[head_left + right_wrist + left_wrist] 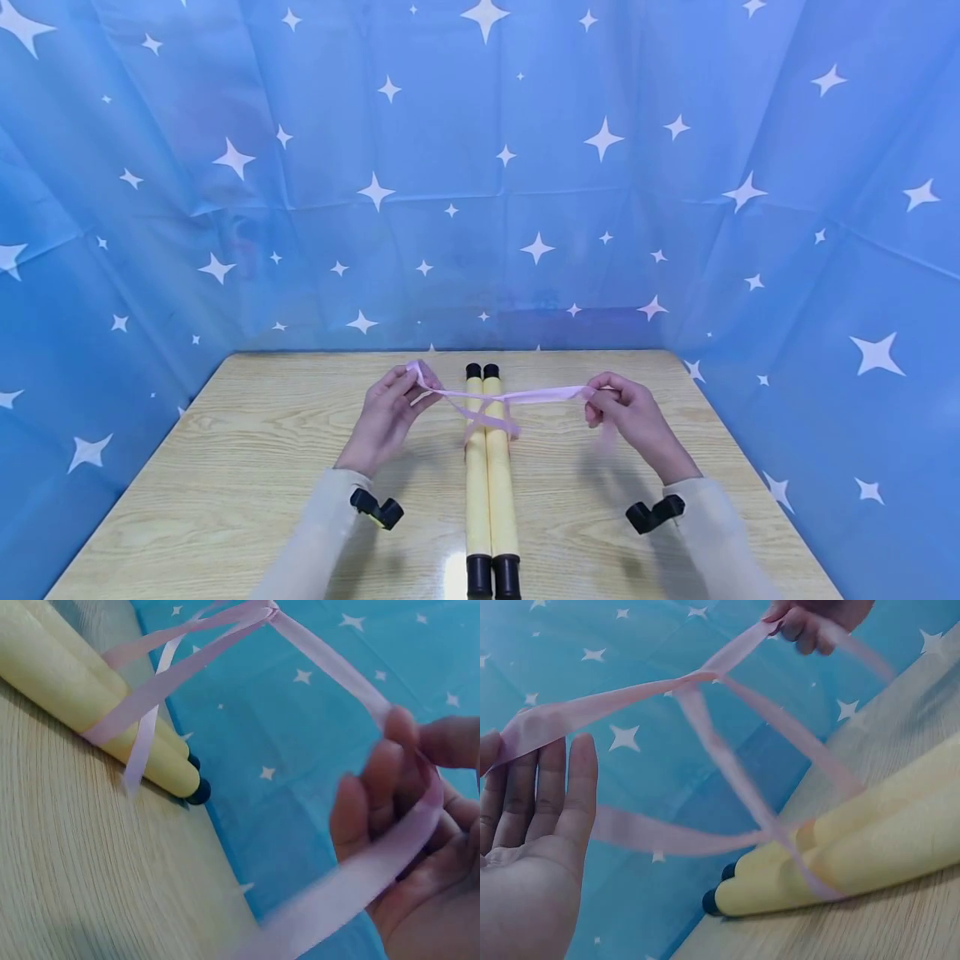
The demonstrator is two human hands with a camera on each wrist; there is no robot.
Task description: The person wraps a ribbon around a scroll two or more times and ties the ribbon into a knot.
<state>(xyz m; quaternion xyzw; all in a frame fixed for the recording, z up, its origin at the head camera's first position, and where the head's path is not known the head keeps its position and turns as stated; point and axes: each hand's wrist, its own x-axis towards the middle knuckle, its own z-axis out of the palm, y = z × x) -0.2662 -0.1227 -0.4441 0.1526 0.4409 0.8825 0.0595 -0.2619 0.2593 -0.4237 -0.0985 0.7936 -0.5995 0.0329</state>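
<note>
Two pale yellow scroll-like rolls [477, 492] with black end caps lie side by side on the table, pointing away from me. A pink ribbon [547, 395] loops around both near their far ends, and its two lengths cross above them in a small twist [699, 676]. To the left, my left hand [381, 423] pinches one length between thumb and forefinger, its other fingers extended. My right hand [636, 418] pinches the other length on the right, and a loose tail [337, 892] hangs from it. Between the hands the ribbon is drawn out nearly straight.
The wood-grain table [247, 467] reaches back to a blue curtain [450, 167] with white stars, which also encloses both sides. Small black devices [377, 508] are strapped on both wrists over white sleeves.
</note>
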